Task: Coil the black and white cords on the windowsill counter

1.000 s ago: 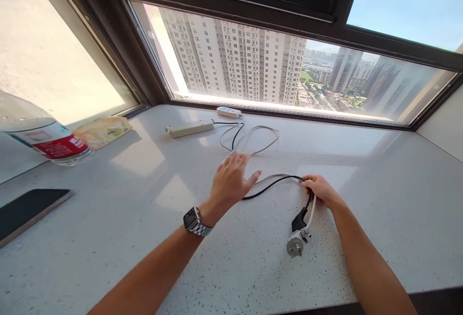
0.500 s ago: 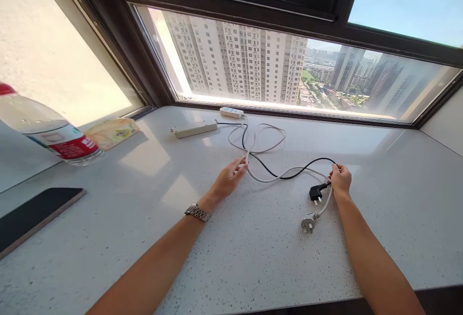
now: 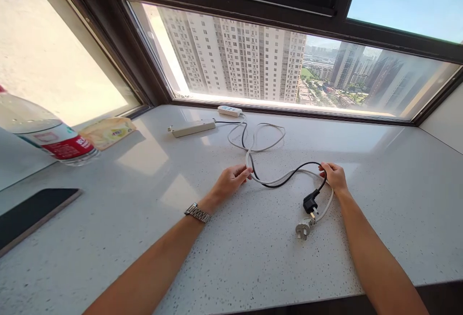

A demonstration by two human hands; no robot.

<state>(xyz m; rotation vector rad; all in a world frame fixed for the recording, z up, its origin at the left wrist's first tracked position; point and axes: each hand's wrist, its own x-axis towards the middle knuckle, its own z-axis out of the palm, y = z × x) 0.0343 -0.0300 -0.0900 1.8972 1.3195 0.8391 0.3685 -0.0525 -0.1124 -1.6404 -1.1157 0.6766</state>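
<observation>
My left hand (image 3: 234, 180), with a metal watch at the wrist, pinches the white power cord (image 3: 278, 180) where it runs beside the black power cord (image 3: 298, 166). The fingers of my right hand (image 3: 333, 176) are closed on the two cords near their plug ends. Below that hand hang the black plug (image 3: 310, 202) and, just under it, the grey-white plug (image 3: 303, 230). At the far ends of the cords, by the window, lie a long beige power strip (image 3: 193, 129) and a smaller white power strip (image 3: 229, 111). Between them the cords cross and loop.
A bottle with a red label (image 3: 54, 136) is at the left, in front of a yellowish soft packet (image 3: 108, 132). A dark phone (image 3: 34, 216) lies nearer on the speckled white counter (image 3: 224, 262). The dark window frame (image 3: 289, 113) borders the counter's back.
The black plug has dropped lower, closer to the grey-white plug. My right hand has shifted slightly left, and my left hand a little right and nearer. The black cord's bend has changed shape.
</observation>
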